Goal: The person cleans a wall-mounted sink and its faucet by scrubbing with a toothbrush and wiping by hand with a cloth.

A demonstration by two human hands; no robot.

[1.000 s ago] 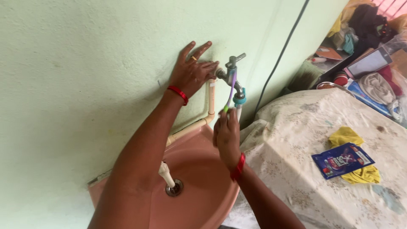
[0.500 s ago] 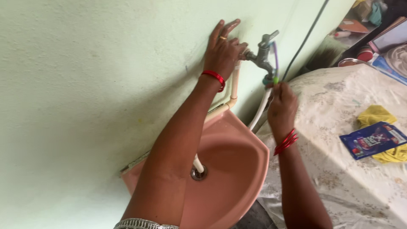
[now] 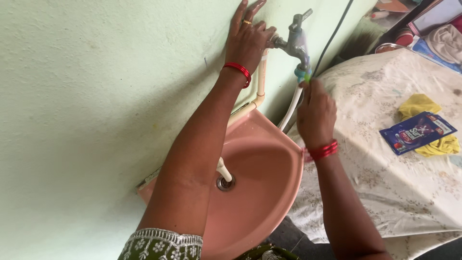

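1. A grey metal tap (image 3: 294, 41) is mounted on the pale green wall (image 3: 96, 86), above and to the right of the pink basin (image 3: 260, 192). Its handle points up and to the right; a teal collar (image 3: 302, 74) is fitted around the spout.
2. A white hose (image 3: 290, 108) is attached below the collar and runs down towards the basin's rear edge.
3. The left hand (image 3: 248, 41) is laid flat against the wall just beside the tap's base, fingers spread and extended, with the thumb side touching the tap stem. Nothing is gripped. A ring and a red bangle are worn.
4. The right hand (image 3: 315, 113) is raised to the spout and is closed around a small green-tipped item (image 3: 307, 77) at the collar; the item is blurred and cannot be identified. Red bangles are worn at the wrist.
5. A cream pipe (image 3: 261, 79) is fixed to the wall, descending from the tap and bending left along the basin's rear.
6. The basin is seen to contain a metal drain (image 3: 225, 183) and a short white tube end (image 3: 222, 169) resting at the drain. No standing water can be made out.
7. To the right, a patterned cloth-covered surface (image 3: 385, 168) adjoins the basin. On it lies a blue sachet (image 3: 417, 132), partly overlapping a yellow cloth (image 3: 421, 103).
8. A dark cable (image 3: 332, 41) runs down the wall behind the tap.
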